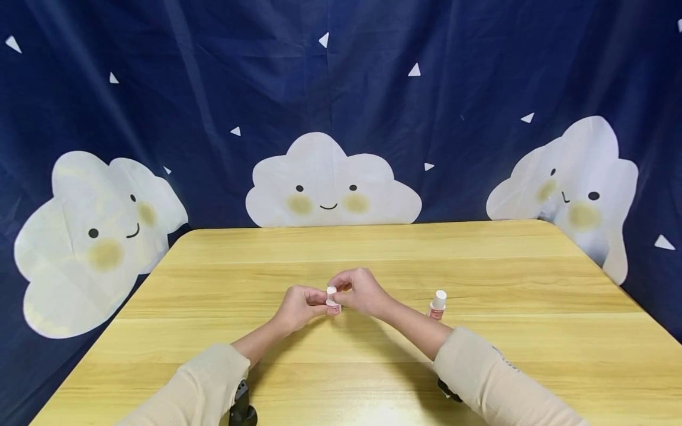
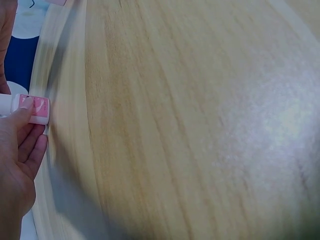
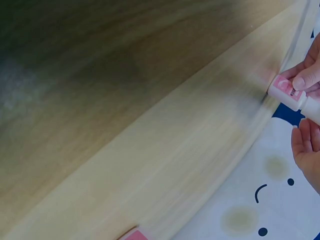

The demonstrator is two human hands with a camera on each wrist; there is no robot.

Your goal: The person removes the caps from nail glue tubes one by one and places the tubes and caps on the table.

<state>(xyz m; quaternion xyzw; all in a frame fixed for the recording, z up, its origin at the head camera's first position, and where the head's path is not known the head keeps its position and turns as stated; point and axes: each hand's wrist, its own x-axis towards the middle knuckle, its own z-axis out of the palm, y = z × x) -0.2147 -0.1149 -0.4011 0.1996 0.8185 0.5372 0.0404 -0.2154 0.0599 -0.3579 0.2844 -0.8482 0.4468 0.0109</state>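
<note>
A small white bottle with a pink label (image 1: 333,309) stands upright on the table near its middle. My left hand (image 1: 299,307) grips the bottle's body, its thumb pressed across the label, as the left wrist view shows on the pink label (image 2: 35,107). From the other side, my right hand (image 1: 362,291) pinches the white cap (image 1: 331,290) between thumb and fingers. In the right wrist view the bottle's shoulder (image 3: 295,104) shows, and the right hand (image 3: 309,150) is partly cut off by the frame edge.
To the right, a second white bottle (image 1: 438,300) with a reddish label stands on the wooden table (image 1: 511,355), its base hidden behind my right forearm. A dark blue curtain (image 1: 341,77) with cloud faces hangs behind the table's far edge.
</note>
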